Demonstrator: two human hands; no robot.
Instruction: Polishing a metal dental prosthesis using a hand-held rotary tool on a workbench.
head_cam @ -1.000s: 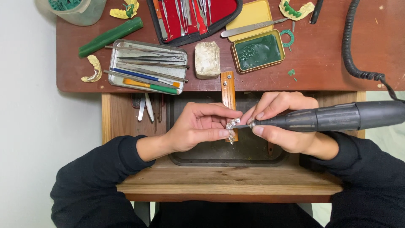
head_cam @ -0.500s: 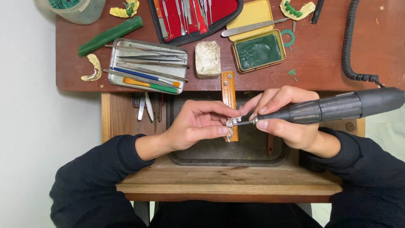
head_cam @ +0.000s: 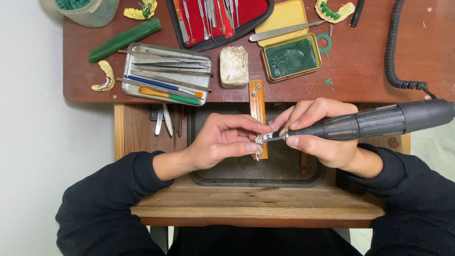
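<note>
My left hand point(head_cam: 222, 142) pinches a small silvery metal piece point(head_cam: 260, 139) between thumb and fingers, resting it against a narrow wooden bench peg point(head_cam: 257, 102). In my right hand point(head_cam: 316, 135) lies a black rotary handpiece point(head_cam: 379, 121), gripped like a pen. Its thin metal tip touches the silvery piece. Both hands work above a dark tray point(head_cam: 284, 175) set into the pulled-out wooden drawer point(head_cam: 246, 204). Fingers cover much of the metal piece.
On the brown desk point(head_cam: 379, 61) sit a metal tin of hand tools point(head_cam: 163, 76), a red-lined case of instruments point(head_cam: 218, 19), a yellow tin of green wax point(head_cam: 290, 58), a pale block point(head_cam: 233, 66), a green stick point(head_cam: 124, 40), dental casts point(head_cam: 105, 77) and a coiled black cord point(head_cam: 393, 47).
The handpiece's rear end has tilted up and back down slightly while its tip stays on the metal piece. My left hand has hardly moved.
</note>
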